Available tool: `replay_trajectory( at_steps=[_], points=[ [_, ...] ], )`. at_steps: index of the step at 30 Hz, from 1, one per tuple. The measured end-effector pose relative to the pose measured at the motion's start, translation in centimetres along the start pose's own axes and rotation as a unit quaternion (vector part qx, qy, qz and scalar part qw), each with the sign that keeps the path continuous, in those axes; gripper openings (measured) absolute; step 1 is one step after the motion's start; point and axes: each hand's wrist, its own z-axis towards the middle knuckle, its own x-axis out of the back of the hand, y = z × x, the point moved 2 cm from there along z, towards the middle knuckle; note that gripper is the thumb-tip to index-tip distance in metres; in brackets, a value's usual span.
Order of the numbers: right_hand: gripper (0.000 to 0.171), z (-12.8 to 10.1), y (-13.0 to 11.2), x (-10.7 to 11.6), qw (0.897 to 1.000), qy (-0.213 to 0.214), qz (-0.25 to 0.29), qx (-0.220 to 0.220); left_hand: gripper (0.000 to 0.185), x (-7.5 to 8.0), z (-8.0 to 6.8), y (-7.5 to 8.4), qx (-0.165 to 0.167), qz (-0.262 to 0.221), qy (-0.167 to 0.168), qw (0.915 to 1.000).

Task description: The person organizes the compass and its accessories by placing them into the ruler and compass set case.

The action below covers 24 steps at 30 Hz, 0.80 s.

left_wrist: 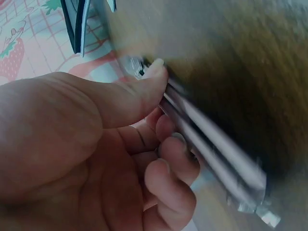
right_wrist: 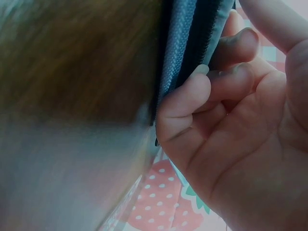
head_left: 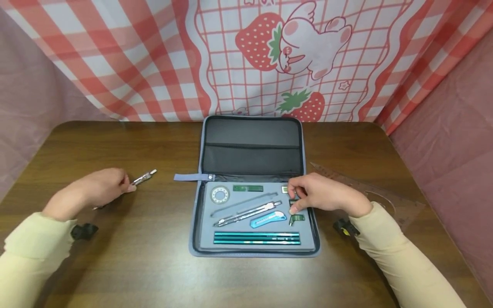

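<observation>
Left hand gripping metal compass out on surface; right hand curled, pinching small piece at open case right edge; other tools seated.

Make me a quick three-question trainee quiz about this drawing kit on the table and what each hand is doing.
1. True or false: the case lies open on the table.
2. Which hand holds the metal compass? A) left hand B) right hand C) neither
3. Fill in: at the front edge of the tray lie three green ____.

Key
1. True.
2. A; its grip pinches the tool, seen closely from the left wrist.
3. Pencils.
</observation>
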Motion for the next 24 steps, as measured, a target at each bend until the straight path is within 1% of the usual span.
replay_trajectory(
  at_steps=[3, 5, 7, 9, 11, 12, 14, 17, 18, 19, 21, 24],
  points=[
    [0.029, 0.0, 0.0, 0.0, 1.0, 0.0, 0.001, -0.003, 0.035, -0.1, 0.0, 0.3, -0.006, 0.008, 0.01, 0.9999],
    [0.029, 0.0, 0.0, 0.0, 1.0, 0.001, 0.0, -0.002, 0.033, -0.1, 0.0, 0.9, -0.012, 0.017, 0.016, 0.9997],
    [0.029, -0.1, -0.1, 0.0, 1.0, 0.002, -0.001, 0.001, 0.029, 0.0, 0.0, 1.9, -0.018, 0.016, 0.025, 0.9994],
    [0.029, -0.1, 0.0, 0.0, 1.0, 0.003, -0.001, 0.002, 0.024, 0.3, 0.0, 3.5, -0.028, 0.007, 0.036, 0.9989],
    [0.029, -0.1, -0.1, 0.0, 1.0, 0.003, -0.001, 0.004, 0.019, 0.7, 0.2, 5.5, -0.045, -0.007, 0.049, 0.9978],
    [0.029, -0.1, 0.0, 0.0, 1.0, 0.003, 0.0, 0.005, 0.018, 0.7, 0.3, 6.7, -0.061, -0.017, 0.054, 0.9965],
    [0.029, -0.2, 0.0, 0.0, 1.0, 0.003, 0.001, 0.003, 0.017, 0.8, 0.8, 9.2, -0.085, -0.039, 0.053, 0.9942],
    [0.029, -0.3, 0.0, 0.0, 1.0, 0.005, 0.002, 0.005, 0.013, 0.4, 2.0, 13.1, -0.122, -0.066, 0.033, 0.9898],
    [0.029, -0.3, 0.0, 0.0, 1.0, 0.005, 0.0, 0.004, 0.013, 0.2, 2.5, 14.4, -0.136, -0.068, 0.025, 0.9881],
    [0.03, -0.3, 0.0, 0.1, 1.0, 0.006, -0.002, 0.006, 0.013, -0.1, 3.0, 15.6, -0.142, -0.069, 0.013, 0.9874],
    [0.03, -0.2, -0.1, 0.1, 1.0, 0.007, -0.005, 0.006, 0.013, -0.6, 4.0, 17.8, -0.156, -0.063, -0.004, 0.9858],
    [0.03, -0.1, -0.1, 0.1, 1.0, 0.007, -0.008, 0.007, 0.014, -1.4, 5.4, 20.5, -0.162, -0.041, -0.021, 0.9856]
  ],
)
